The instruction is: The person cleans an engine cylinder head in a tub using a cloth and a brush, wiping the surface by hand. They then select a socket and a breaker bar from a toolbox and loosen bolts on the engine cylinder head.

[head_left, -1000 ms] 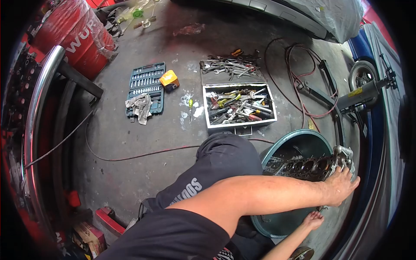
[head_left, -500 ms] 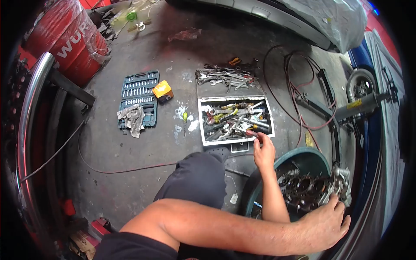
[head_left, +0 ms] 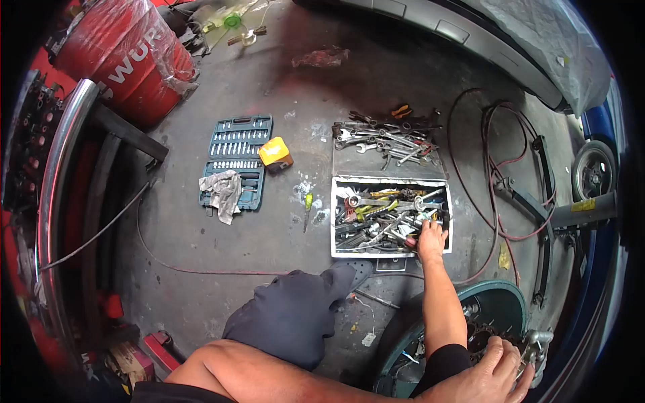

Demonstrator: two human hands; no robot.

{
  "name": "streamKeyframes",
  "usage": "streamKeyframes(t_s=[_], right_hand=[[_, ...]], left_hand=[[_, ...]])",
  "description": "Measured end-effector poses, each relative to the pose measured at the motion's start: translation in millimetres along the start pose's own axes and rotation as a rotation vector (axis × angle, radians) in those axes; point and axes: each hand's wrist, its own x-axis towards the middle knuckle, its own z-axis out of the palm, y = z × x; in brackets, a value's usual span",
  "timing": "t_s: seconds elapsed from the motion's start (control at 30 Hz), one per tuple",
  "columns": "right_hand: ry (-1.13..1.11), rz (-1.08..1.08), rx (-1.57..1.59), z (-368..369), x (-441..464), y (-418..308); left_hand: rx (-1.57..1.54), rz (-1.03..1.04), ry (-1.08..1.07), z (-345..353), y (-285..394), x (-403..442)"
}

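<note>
My right hand (head_left: 432,240) reaches into a white-edged toolbox (head_left: 334,225) heaped with wrenches, pliers and screwdrivers. Its fingers are apart and touch the tools near the box's right front corner, just beside a red handle (head_left: 411,241); the fingertips are partly hidden. Across the lower right of the view, my left arm extends to my left hand (head_left: 494,373), fingers spread, on or just over an engine block (head_left: 480,334). That block lies in a dark green tub (head_left: 514,295), and a silver metal part (head_left: 537,344) shows beside my fingers.
Loose wrenches (head_left: 386,142) lie on the open lid. A socket set (head_left: 235,151), a grey rag (head_left: 223,191), a yellow box (head_left: 275,153) and a screwdriver (head_left: 308,211) are on the floor. A red hose (head_left: 494,174) loops near a jack (head_left: 584,209). A red drum (head_left: 131,74) stands at left.
My right hand has moved forward from the toolbox's front edge into the tools. The view has shifted, and my left hand stays by the engine block.
</note>
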Motion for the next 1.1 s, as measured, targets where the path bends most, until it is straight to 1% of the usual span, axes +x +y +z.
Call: streamKeyframes(t_s=[0.07,0.1,0.17,0.2,0.23,0.33,0.37,0.4,0.53,0.57,0.63,0.67,0.7,0.77,0.8,0.83,0.9,0.93,0.97,1.0,1.03,1.07,1.1], right_hand=[[-0.049,0.018,-0.023,7,11,6],[-0.021,-0.029,-0.115,12,13,11],[-0.005,-0.076,-0.152,1,7,15],[0.003,-0.134,-0.174,-5,7,23],[0.085,-0.176,-0.170,-4,6,35],[0.049,-0.284,-0.091,-90,-12,27],[0.056,-0.295,-0.117,-104,-15,24],[0.093,-0.291,-0.138,-115,-16,22],[0.208,-0.282,-0.250,-164,-40,7],[0.207,-0.284,-0.258,-173,-50,2],[0.290,-0.288,-0.343,-193,-68,-5],[0.288,-0.270,-0.354,-206,-77,-5],[0.198,-0.282,-0.254,-226,-85,0],[0.054,-0.219,-0.225,-256,-99,17],[0.051,-0.167,-0.220,-263,-108,27],[0.055,-0.147,-0.234,-267,-120,35],[0.070,-0.020,-0.109,-268,-153,46],[0.072,0.065,-0.056,-263,-170,49],[0.108,0.125,-0.069,-262,-190,47],[0.077,0.235,-0.028,-263,-209,42],[0.030,0.373,-0.008,-268,-227,31],[0.197,0.371,0.055,-246,-253,39],[0.368,0.352,0.118,-224,-279,46]], left_hand=[[0.025,-0.001,-0.019,-1,-1,-1],[0.033,0.013,-0.012,-1,-2,-1],[0.010,-0.008,-0.020,0,-2,-1],[-0.002,-0.003,-0.018,1,-2,-2],[-0.005,0.014,-0.037,-1,-3,-1],[-0.008,0.044,-0.102,-4,1,-1],[0.015,0.075,-0.133,-4,4,0],[-0.049,0.055,-0.122,4,8,0],[-0.022,0.080,-0.104,13,22,-2],[-0.026,0.080,-0.097,14,25,-4],[-0.180,0.031,-0.107,18,31,-5],[-0.136,0.048,-0.205,13,32,-2],[-0.145,0.053,-0.199,16,35,-3],[-0.116,0.107,-0.180,36,42,-7],[-0.062,0.064,-0.140,47,51,-6],[-0.037,0.055,-0.146,53,54,-4],[0.007,0.127,-0.147,38,46,-3],[0.012,0.150,-0.138,34,44,-1],[-0.019,0.151,-0.106,32,43,2],[0.001,0.065,-0.197,30,41,6],[0.044,0.066,-0.102,30,37,5],[0.088,0.062,-0.006,26,32,4],[0.079,0.122,-0.081,23,23,11]])
